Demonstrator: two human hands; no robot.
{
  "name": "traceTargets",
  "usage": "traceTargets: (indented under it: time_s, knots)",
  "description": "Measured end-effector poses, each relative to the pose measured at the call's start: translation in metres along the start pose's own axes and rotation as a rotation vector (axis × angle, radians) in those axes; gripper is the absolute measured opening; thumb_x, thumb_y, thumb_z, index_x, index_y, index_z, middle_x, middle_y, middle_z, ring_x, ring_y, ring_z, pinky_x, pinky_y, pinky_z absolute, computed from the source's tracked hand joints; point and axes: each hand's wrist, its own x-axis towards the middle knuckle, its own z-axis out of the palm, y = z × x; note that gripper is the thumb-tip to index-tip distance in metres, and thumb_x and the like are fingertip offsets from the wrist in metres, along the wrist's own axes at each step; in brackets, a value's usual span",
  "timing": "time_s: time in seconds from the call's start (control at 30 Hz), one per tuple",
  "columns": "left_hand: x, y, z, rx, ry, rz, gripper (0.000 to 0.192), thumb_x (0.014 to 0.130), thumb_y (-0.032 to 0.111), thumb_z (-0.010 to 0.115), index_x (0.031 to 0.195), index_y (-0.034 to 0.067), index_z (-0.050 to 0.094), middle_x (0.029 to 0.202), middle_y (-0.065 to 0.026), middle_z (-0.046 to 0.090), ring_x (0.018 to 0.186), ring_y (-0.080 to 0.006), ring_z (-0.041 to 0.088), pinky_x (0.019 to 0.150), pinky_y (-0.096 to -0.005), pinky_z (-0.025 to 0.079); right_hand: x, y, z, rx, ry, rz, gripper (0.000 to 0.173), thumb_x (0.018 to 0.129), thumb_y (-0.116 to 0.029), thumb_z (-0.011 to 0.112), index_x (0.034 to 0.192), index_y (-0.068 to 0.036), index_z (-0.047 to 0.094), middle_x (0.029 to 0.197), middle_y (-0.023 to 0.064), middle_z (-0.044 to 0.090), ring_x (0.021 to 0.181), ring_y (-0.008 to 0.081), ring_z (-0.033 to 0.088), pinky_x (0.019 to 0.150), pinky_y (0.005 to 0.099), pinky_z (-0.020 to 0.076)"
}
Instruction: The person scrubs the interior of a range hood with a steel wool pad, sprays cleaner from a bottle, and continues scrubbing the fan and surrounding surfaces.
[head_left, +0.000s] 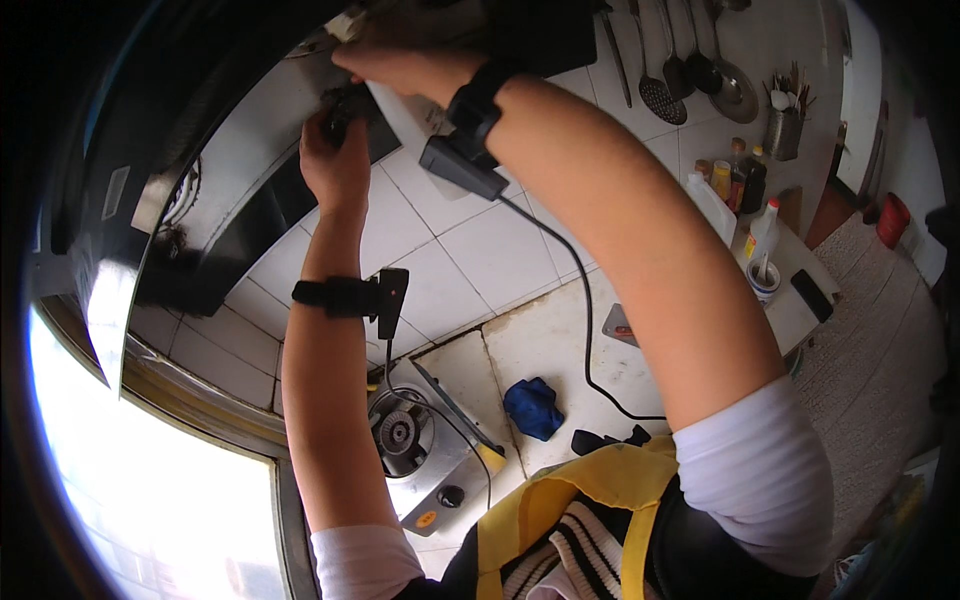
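Note:
Both my arms reach up to the underside of a range hood. My left hand is raised beside the hood's inner face, its fingers curled on a dark, matted thing that I cannot name for sure. Higher and to the right, my right hand is bent over at the hood; its fingertips and whatever they touch are partly hidden. A white plastic container or panel shows just below that hand, partly behind the wrist strap. Each forearm wears a black strap with a cabled device.
Below stand a gas stove and a tiled counter with a crumpled blue cloth. Bottles, a cup and a black phone-like object are at the right. Ladles and a skimmer hang on the wall.

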Motion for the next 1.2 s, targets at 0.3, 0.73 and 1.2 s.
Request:
traceTargets:
  time_s: [0.3,0.73,1.2]
  knots:
    - [-0.008,0.002,-0.014,0.003,-0.027,-0.025,0.037,0.085,0.013,0.07,0.119,0.0,0.063,0.108,-0.0084,0.068,0.098,-0.0169,0.062,0.089,-0.0289,0.048,-0.005,0.01,0.028,0.792,0.056,0.409,0.019,0.084,-0.017,0.064,0.092,0.0,0.067,0.079,0.0097,0.07,0.073,0.0204,0.069,0.07,0.033,0.0545]
    - [-0.017,-0.009,0.026,-0.064,-0.017,0.047,0.034,0.08,0.017,0.072,0.111,0.003,0.066,0.104,-0.0144,0.068,0.095,-0.0294,0.066,0.087,-0.0363,0.051,-0.026,0.099,-0.054,0.792,-0.15,0.761,0.027,0.086,-0.022,0.062,0.077,0.004,0.058,0.067,0.0119,0.06,0.063,0.0251,0.06,0.062,0.0439,0.0461]
    - [-0.028,-0.004,0.02,-0.05,-0.03,-0.013,0.037,0.078,0.017,0.073,0.112,0.005,0.065,0.107,-0.015,0.065,0.097,-0.0296,0.065,0.087,-0.0364,0.052,-0.025,0.097,-0.051,0.755,-0.151,0.905,0.044,0.092,-0.03,0.061,0.12,0.005,0.061,0.097,0.0177,0.068,0.074,0.0284,0.067,0.066,0.0377,0.0549]
